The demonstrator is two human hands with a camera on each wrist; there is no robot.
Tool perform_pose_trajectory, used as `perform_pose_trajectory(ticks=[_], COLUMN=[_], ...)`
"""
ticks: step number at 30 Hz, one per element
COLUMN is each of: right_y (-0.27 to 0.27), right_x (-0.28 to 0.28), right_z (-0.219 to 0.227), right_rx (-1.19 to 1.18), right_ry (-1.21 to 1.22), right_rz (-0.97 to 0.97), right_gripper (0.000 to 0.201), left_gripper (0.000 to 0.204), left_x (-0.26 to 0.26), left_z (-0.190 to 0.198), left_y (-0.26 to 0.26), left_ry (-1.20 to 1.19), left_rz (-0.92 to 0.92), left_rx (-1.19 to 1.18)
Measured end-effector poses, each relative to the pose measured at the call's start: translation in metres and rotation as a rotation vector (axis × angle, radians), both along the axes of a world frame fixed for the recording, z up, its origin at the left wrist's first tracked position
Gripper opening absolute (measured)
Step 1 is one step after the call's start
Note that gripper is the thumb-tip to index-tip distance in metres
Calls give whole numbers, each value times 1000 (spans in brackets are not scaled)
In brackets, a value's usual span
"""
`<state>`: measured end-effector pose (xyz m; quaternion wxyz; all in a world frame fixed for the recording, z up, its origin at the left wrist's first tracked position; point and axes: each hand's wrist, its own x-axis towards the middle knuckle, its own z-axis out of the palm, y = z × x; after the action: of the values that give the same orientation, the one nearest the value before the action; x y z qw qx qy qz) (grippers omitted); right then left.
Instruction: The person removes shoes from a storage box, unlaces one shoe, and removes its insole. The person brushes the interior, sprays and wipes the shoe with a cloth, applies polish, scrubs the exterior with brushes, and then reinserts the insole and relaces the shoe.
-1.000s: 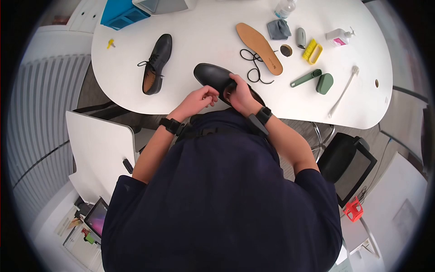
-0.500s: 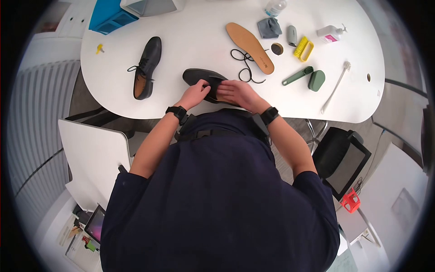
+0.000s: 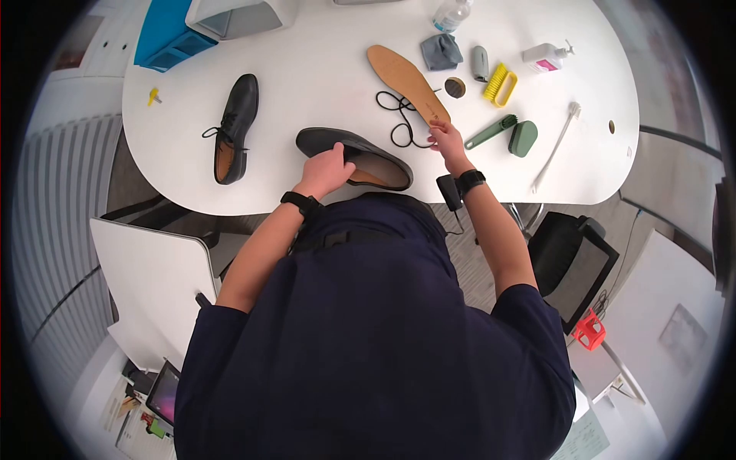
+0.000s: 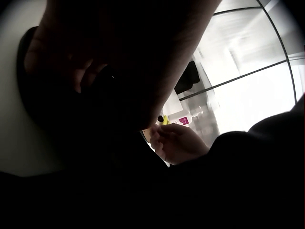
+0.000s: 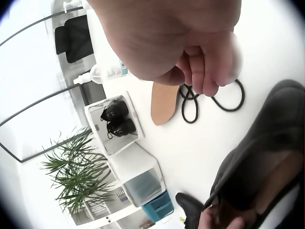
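A black dress shoe without laces (image 3: 383, 162) lies tilted at the table's near edge, its opening and tan lining toward me. My left hand (image 3: 326, 170) grips its upper by the tongue, thumb at the opening. The left wrist view is mostly dark. Beyond the shoe, a tan insole (image 3: 405, 75) lies on the table. At its heel end is my right hand (image 3: 451, 144), fingers curled with the tips on the edge; the right wrist view hides that end behind the palm. A loose black shoelace (image 3: 395, 126) lies beside the insole, partly under it.
A laced black shoe (image 3: 236, 126) stands at left. On the right are a yellow brush (image 3: 500, 84), a green brush (image 3: 491, 132), a green oval piece (image 3: 523, 139), a long white brush (image 3: 556, 148), a grey cloth (image 3: 441, 52) and pump bottle (image 3: 547, 57). Bins (image 3: 241, 17) stand far left.
My right hand has left the shoe and reached right to the insole's heel end. My left hand stays on the shoe, whose opening is now more exposed.
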<state>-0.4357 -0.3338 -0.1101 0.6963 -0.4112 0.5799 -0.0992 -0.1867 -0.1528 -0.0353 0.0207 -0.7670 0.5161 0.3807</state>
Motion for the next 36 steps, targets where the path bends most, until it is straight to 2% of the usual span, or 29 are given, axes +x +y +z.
perform_pose_trajectory(ticks=[2, 3, 4, 6, 7, 8, 10, 16, 22, 26, 29, 31, 32, 34, 35, 36], right_y=[-6, -8, -10, -13, -16, -14, -9, -8, -29, -41, -60, -91, -103, -148, -171, -189], right_x=[-2, -3, -2, 6, 7, 12, 29, 64, 123, 155, 163, 156, 151, 133, 128, 122], right_z=[-15, -15, -17, -15, -17, -13, 0, -23, -44, -39, -24, -22, -1, -8, 2, 3], right_rx=[-791, -976, -974, -1232, -1209, -1207, -1140, -1165, -1385, -1483, -1421, -1407, -1301, -1296, -1166, -1048], right_ry=[520, 541, 539, 557, 539, 537, 631, 614, 454, 481, 505, 307, 379, 460, 515, 503], right_rz=[281, 306, 309, 422, 502, 503, 732, 727, 754, 807, 697, 461, 406, 294, 206, 41], right_gripper=[39, 49, 49, 56, 63, 63, 67, 61, 49, 43, 38, 38, 39, 42, 47, 53], left_gripper=[37, 37, 32, 29, 28, 28, 28, 28, 28, 28, 27, 27, 27, 27, 28, 28], left_x=[7, 10, 12, 15, 15, 16, 18, 24, 26, 26, 27, 28, 28, 30, 31, 33], left_z=[-2, -2, -2, -3, -5, -7, -6, -8, -5, -7, -17, -19, -21, -23, -24, -24], left_y=[4, 6, 8, 10, 13, 14, 15, 16, 16, 19, 19, 17, 15, 12, 11, 10], left_ry=[77, 75, 91, 103, 82, 60, 51, 33, 36, 66, 107, 130, 144, 156, 158, 161], left_rz=[77, 80, 85, 92, 87, 82, 83, 103, 113, 135, 161, 167, 177, 178, 183, 184], left_rx=[-115, -113, -126, -137, -208, -280, -309, -324, -305, -303, -344, -352, -356, -341, -324, -326])
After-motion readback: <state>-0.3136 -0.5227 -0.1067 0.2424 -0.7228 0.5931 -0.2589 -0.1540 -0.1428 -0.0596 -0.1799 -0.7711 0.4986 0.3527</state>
